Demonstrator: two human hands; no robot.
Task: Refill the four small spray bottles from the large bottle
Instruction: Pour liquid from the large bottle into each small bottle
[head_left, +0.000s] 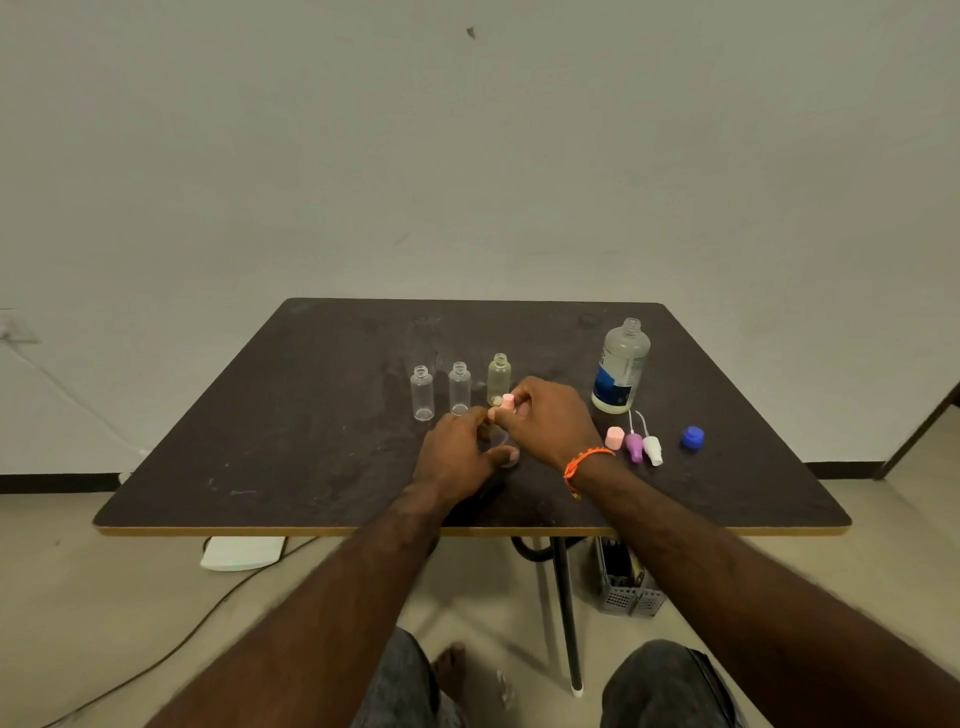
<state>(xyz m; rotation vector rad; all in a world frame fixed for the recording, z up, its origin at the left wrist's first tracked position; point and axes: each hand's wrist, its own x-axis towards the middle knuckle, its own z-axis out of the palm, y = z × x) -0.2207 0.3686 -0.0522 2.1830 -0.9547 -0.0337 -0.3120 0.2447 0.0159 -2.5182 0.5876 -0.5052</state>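
Three small uncapped bottles stand in a row on the dark table (311, 415): a clear bottle (422, 393), a second clear bottle (460, 388) and a yellowish bottle (498, 380). A fourth small bottle (500, 441) is mostly hidden inside my left hand (457, 457), which grips its body. My right hand (550, 415) pinches the pink spray head (507, 401) at the top of that bottle. The large bottle (621, 366), uncapped and with a blue label, stands at the right.
To the right of my hands lie a pink cap (614, 437), a purple spray head (634, 447), a white spray head (653, 450) and a blue cap (692, 436). Under the table are a grey basket (631, 597), a white device (243, 552) and a cable.
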